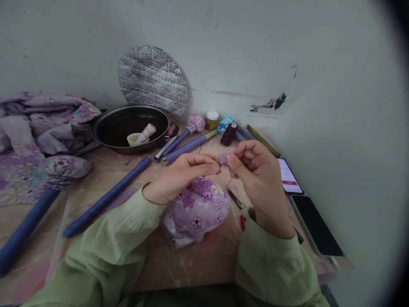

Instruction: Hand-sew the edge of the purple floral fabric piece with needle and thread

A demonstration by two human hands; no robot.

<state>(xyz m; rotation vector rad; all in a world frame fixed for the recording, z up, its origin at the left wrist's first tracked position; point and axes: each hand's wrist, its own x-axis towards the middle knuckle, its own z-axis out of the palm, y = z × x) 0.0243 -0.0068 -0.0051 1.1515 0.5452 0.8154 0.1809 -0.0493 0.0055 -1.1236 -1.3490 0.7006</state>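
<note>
A small piece of light purple fabric (223,158) is stretched between my two hands. My left hand (183,175) pinches its left side between thumb and fingers. At its right side, my right hand (257,177) has thumb and forefinger pressed together on it. Below my left hand, a rounded bundle of purple floral cloth (200,211) lies on the table. Scissors (236,198) with a red part near the handle lie between the bundle and my right wrist, partly hidden by the sleeve. A dark thread spool (228,134) stands behind my hands.
A black pan (110,147) holding a white cup stands at the back left, near heaped floral cloth (19,170). Blue wrapped sticks (108,198) lie leftward. A small jar (211,121) stands by the wall. Two phones (316,226) lie at the right edge.
</note>
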